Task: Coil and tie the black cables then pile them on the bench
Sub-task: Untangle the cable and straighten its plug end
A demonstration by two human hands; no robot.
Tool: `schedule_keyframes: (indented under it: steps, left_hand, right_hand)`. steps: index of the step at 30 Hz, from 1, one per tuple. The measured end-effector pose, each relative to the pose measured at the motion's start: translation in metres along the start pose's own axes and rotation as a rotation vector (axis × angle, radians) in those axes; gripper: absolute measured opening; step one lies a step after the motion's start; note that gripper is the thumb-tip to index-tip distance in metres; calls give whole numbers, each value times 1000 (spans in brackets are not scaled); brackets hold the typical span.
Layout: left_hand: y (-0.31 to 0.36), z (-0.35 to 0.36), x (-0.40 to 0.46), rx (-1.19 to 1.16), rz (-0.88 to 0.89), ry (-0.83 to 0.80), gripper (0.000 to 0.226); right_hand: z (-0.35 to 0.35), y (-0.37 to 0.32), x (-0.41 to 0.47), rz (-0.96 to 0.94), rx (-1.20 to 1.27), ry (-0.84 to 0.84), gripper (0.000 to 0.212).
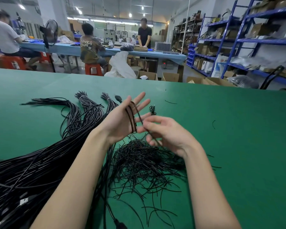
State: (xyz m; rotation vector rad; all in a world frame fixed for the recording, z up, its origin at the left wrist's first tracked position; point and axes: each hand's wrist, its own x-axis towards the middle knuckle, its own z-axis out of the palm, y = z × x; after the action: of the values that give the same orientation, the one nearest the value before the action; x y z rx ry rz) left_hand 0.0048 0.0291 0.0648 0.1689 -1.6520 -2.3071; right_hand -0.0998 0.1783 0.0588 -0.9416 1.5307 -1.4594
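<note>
Cable loops around my flat, released left hand; my right hand's grip pinches its tail above the worktop.

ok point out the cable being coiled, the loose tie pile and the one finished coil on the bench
cable being coiled (132, 118), head view, on the loops across the left palm
loose tie pile (144, 162), head view, on its dense middle
finished coil (152, 110), head view, on its small loop

The big cable bundle is cut off by the left and near edges. Part of the tie pile is hidden under the right hand. The right shelving is blurred.
</note>
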Motion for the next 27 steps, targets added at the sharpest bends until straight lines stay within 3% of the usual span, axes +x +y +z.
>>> schedule_keyframes:
  steps: [3, 7, 11, 13, 17, 21, 27]
  left_hand:
    - [4, -7, -4, -170, 33, -134, 51]
    - [7, -10, -11, -233, -34, -386, 55]
    - [4, -5, -13, 2, -299, -643, 61]
    - [5, 1, -13, 192, -438, -679, 65]
    - [2, 15, -12, 417, -553, -500, 66]
    - [1, 22, -7, 448, -358, -219, 56]
    - [5, 25, -9, 348, -224, -170, 49]
  right_hand:
    - [-2, 19, 2, 124, -98, -95, 20]
    - [-15, 22, -2, 144, -284, -74, 30]
    - [-26, 10, -11, 107, -428, -35, 9]
    - [-31, 2, -14, 85, -486, 4, 6]
    - [-29, -14, -15, -15, -539, 142, 10]
    - [-18, -23, -11, -158, -507, 383, 4]
    - [-1, -27, -6, -288, -405, 605, 10]
